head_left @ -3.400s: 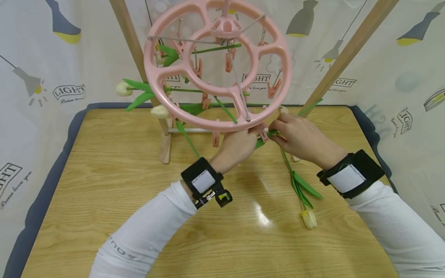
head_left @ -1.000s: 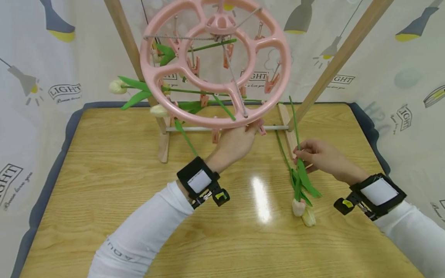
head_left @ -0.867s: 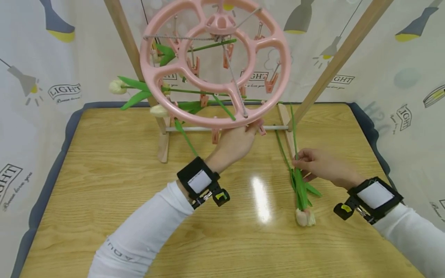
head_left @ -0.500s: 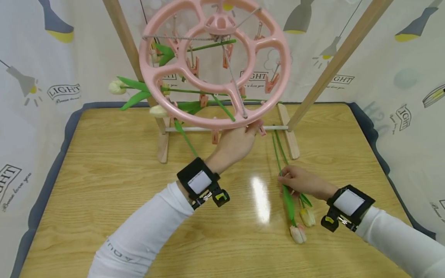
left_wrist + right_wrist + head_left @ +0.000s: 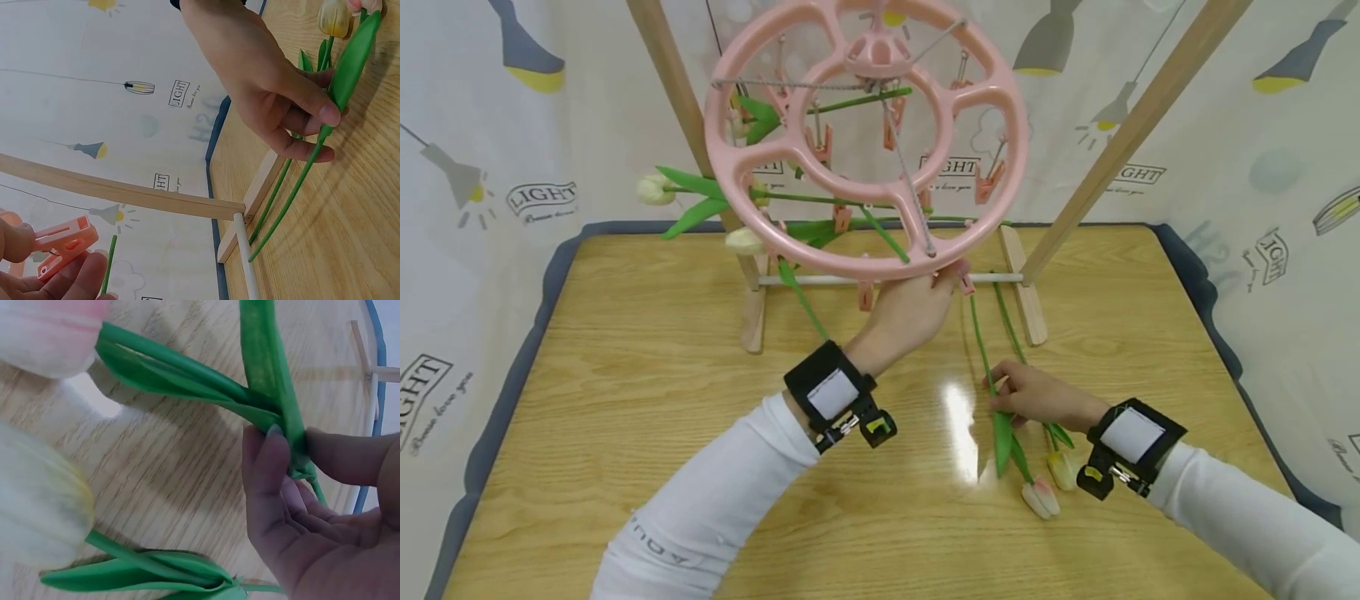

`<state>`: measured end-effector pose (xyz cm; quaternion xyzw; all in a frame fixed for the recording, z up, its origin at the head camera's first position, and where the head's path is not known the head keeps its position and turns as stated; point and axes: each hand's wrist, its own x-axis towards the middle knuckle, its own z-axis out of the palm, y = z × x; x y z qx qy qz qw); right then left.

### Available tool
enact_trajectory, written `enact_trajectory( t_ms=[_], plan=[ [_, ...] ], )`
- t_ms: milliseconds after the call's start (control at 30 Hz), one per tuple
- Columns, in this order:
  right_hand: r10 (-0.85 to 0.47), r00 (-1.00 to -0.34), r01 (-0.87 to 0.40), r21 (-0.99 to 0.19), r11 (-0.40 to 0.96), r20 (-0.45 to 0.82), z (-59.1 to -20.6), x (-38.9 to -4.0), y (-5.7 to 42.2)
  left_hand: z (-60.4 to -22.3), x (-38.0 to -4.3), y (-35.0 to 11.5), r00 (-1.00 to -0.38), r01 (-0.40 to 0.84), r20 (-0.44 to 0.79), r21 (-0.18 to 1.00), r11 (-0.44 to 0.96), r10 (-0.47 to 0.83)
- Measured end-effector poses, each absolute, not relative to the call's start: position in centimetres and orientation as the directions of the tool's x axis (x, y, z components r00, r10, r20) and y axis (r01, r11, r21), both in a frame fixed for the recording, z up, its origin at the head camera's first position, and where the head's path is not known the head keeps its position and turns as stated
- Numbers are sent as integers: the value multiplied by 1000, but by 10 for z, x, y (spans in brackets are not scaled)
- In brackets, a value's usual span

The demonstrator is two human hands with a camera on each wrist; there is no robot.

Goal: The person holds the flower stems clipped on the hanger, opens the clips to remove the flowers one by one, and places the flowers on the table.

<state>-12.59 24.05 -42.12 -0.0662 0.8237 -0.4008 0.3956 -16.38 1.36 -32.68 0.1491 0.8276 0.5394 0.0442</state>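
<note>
My right hand (image 5: pixel 1037 396) pinches a pink-white artificial tulip (image 5: pixel 1040 498) at the base of its leaves, over the table. In the right wrist view, thumb and fingertips close on the leaf base (image 5: pixel 297 450). A yellow-white tulip (image 5: pixel 1063 471) lies on the table beside it. My left hand (image 5: pixel 913 312) reaches under the rim of a pink round hanging dryer (image 5: pixel 827 265). It grips a pink clothespin (image 5: pixel 65 244) between thumb and fingers in the left wrist view. Several tulips, such as a white one (image 5: pixel 657 189), hang in the dryer's clips at the left.
A wooden stand with a right post (image 5: pixel 1120 142) and a white crossbar (image 5: pixel 820 281) rises behind the dryer. More pink clothespins (image 5: pixel 990 182) dangle from the rings. The wooden table (image 5: pixel 625 400) ends at a patterned cloth backdrop (image 5: pixel 1225 92).
My right hand has carried the pink-white tulip from beside the dryer down, then left, apart from the yellow-white one. My left hand stays at the clothespin under the rim.
</note>
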Motion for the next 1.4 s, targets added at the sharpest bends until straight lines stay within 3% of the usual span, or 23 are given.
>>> enact_trajectory(
  t_ms=[367, 1400],
  plan=[
    [-383, -701, 229, -699, 678, -601, -426, -129, 231, -327, -164, 13, -947, 226, 107, 892, 391, 302],
    [-295, -808, 94, -607, 789, -510, -432, -171, 235, -328, -164, 14, -947, 234, 118, 890, 391, 299]
  ],
)
